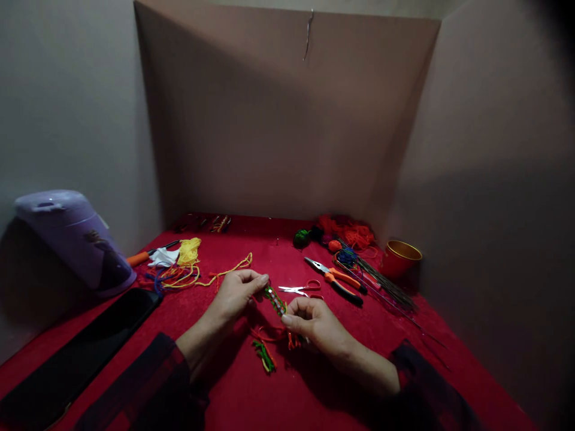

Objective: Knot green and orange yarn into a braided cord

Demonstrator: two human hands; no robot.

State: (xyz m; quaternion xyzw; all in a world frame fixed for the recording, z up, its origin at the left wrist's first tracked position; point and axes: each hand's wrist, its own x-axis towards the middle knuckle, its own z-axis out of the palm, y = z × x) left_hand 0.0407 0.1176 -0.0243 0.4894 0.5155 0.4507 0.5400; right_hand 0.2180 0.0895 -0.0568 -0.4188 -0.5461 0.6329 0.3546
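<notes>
Over the red table cloth (pixel 233 383), my left hand (pixel 236 294) pinches the far end of a short woven piece of green and red yarn (pixel 275 300). My right hand (pixel 314 323) is closed on its near end, with loose orange strands hanging below the fingers. A small bundle of green and orange yarn scraps (pixel 264 354) lies on the cloth just under my hands. Both sleeves are dark.
Small scissors (pixel 300 290) and orange-handled pliers (pixel 336 278) lie beyond my right hand, beside thin sticks (pixel 386 286), yarn balls (pixel 345 234) and a red cup (pixel 399 257). Yellow yarn (pixel 188 254) and a purple jug (pixel 74 239) are at left. A black flat object (pixel 81 353) lies near left.
</notes>
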